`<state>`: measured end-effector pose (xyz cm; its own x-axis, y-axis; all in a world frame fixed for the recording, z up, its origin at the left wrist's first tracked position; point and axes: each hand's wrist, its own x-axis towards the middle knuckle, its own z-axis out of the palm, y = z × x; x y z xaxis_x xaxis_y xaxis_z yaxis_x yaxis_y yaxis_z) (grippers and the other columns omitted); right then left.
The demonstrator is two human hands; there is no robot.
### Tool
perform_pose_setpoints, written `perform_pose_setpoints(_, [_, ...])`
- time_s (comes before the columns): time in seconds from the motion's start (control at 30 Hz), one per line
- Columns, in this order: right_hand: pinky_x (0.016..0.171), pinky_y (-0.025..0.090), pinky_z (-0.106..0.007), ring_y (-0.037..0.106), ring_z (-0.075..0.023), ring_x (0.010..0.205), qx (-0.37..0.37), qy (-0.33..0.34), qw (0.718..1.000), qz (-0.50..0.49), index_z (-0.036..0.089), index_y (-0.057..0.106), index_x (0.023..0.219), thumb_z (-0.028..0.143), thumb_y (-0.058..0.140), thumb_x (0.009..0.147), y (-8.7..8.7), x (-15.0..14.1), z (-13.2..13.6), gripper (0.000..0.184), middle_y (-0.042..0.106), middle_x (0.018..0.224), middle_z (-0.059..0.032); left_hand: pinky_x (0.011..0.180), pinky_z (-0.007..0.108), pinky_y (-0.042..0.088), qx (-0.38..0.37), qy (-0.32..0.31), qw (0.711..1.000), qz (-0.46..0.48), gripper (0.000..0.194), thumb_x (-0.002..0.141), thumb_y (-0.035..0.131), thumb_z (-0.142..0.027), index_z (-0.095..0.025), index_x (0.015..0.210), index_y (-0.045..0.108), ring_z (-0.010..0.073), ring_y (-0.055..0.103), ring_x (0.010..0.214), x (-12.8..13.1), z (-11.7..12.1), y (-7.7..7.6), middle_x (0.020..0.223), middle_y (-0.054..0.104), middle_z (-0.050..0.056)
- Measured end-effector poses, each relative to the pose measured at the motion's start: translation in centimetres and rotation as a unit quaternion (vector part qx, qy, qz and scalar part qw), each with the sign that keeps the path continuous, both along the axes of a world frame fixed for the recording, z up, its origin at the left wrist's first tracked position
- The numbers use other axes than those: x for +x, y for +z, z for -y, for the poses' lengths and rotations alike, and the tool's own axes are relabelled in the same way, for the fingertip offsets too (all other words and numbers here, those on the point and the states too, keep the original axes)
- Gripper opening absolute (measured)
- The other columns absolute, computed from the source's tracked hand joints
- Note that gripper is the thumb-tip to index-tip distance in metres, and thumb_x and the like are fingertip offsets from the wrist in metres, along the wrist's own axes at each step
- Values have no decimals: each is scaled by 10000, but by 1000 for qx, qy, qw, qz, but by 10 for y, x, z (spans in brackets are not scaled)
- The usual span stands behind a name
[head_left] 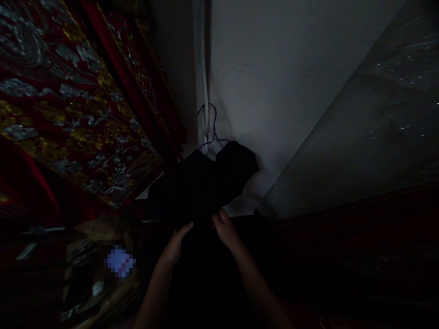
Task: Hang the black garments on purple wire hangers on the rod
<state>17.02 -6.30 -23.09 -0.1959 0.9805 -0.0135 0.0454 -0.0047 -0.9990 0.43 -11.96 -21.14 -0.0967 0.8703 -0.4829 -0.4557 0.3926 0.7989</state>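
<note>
A black garment, perhaps a T-shirt (202, 183), hangs on a thin purple hanger (215, 123) by the wall. The hanger's hook is up at a pale vertical cord or cable (206, 82). My left hand (176, 240) is at the garment's lower left, its thumb lying over the dark cloth and its other fingers hidden. On the lower right, my right hand (224, 226) has its fingers curled in at the cloth. Below both hands the scene is too dark to make out how far the cloth reaches.
Red hangings with gold and silver embroidery (78, 100) fill the left side. Ahead is a pale wall (274, 68), with a shiny translucent sheet (387, 119) on the right. A pile of items (103, 228), partly blurred out, lies at lower left.
</note>
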Motion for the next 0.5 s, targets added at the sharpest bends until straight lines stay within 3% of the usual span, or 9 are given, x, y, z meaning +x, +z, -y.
perform_pose_setpoints(0.17, [567, 396, -280, 514, -153, 583, -23, 37, 999, -1, 233, 503, 788, 315, 470, 839, 9, -6, 8, 102, 530, 641, 24, 1048, 467, 509, -1, -24, 1000, 11, 405, 605, 810, -527, -201, 841, 762, 356, 652, 1187, -9, 6, -2, 1038, 782, 90])
perform_pose_setpoints(0.37, [553, 386, -269, 497, -139, 552, -32, 45, 998, -19, 224, 498, 726, 363, 502, 840, 15, -12, 15, 180, 528, 593, 25, 1011, 478, 527, -10, -44, 999, -14, 452, 638, 777, -548, -198, 923, 743, 364, 650, 1181, -12, 10, 1, 1017, 777, 108])
perform_pose_setpoints(0.43, [540, 369, -262, 461, -126, 521, -21, 22, 999, -38, 224, 481, 691, 381, 515, 826, 12, -8, 15, 209, 495, 550, 38, 1018, 483, 520, 1, 5, 998, -68, 457, 670, 786, -501, -209, 1012, 706, 346, 651, 1178, -22, 6, -3, 1045, 763, 106])
perform_pose_setpoints(0.5, [522, 344, -257, 425, -117, 488, -25, -1, 999, -41, 222, 488, 671, 408, 541, 811, 9, 0, 12, 238, 462, 506, 51, 1040, 480, 502, 48, 100, 975, -192, 462, 720, 776, -439, -231, 1109, 639, 319, 638, 1190, -35, 0, -9, 1110, 729, 92])
